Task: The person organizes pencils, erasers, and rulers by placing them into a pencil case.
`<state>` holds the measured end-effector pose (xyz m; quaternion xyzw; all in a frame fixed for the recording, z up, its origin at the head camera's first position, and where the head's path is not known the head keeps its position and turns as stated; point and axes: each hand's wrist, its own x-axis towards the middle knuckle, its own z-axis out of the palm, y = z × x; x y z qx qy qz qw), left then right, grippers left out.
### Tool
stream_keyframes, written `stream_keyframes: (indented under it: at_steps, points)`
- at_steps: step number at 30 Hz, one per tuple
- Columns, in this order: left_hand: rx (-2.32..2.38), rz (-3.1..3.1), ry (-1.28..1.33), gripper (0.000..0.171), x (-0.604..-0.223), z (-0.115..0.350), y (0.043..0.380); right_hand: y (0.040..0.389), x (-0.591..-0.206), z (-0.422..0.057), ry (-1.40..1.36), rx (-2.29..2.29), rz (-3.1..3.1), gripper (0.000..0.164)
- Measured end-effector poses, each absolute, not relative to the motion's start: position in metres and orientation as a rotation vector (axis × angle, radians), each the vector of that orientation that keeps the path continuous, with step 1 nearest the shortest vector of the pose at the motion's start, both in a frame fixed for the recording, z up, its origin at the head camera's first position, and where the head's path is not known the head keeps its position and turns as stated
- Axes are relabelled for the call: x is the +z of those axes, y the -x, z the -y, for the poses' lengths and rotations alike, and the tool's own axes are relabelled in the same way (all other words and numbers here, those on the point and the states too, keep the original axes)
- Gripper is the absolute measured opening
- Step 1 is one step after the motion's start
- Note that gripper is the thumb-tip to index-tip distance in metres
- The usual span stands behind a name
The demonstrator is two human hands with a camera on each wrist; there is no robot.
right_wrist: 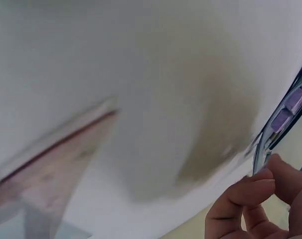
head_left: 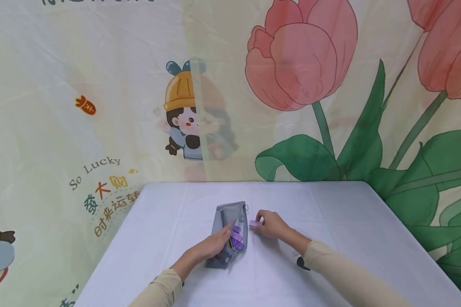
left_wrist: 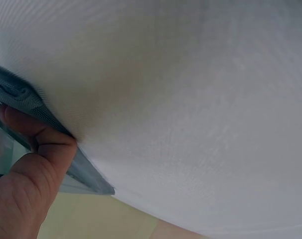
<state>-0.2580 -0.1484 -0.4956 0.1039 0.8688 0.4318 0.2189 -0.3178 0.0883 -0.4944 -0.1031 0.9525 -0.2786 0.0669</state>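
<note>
A grey see-through pencil case (head_left: 220,221) lies on the white table, its zip side facing right. Dark pens and several small purple blocks (head_left: 236,238) show inside it. My left hand (head_left: 215,244) grips the case by its opening; the left wrist view has the thumb (left_wrist: 41,137) bent over the zip edge (left_wrist: 21,97). Just right of the case, my right hand (head_left: 272,224) pinches a light purple block (head_left: 255,223) between thumb and fingers. In the right wrist view the fingertips are close to the case's rim (right_wrist: 263,144), with purple blocks (right_wrist: 280,120) inside beyond.
The white-covered table (head_left: 176,200) reaches back to a printed cloth backdrop (head_left: 223,34) with tulips and cartoon figures. A small black shape (head_left: 301,263) shows beside the right sleeve (head_left: 330,260).
</note>
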Motion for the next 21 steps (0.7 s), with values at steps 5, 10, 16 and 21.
stream_keyframes:
  at_steps: [5, 10, 16, 21]
  points:
    - [1.215, -2.403, -0.291, 0.052, -0.497, 0.148, 0.258, 0.323, -0.499, -0.072, 0.306, -0.990, -2.881, 0.016]
    - [1.230, -2.392, -0.312, 0.053, -0.497, 0.148, 0.257, 0.325, -0.503, -0.057, 0.353, -1.020, -2.912, 0.015]
    - [1.228, -2.385, -0.299, 0.054, -0.496, 0.149, 0.256, 0.325, -0.504, -0.042, 0.375, -1.006, -2.921, 0.016]
    - [1.227, -2.385, -0.286, 0.054, -0.497, 0.150, 0.257, 0.327, -0.504, -0.029, 0.361, -0.941, -2.961, 0.017]
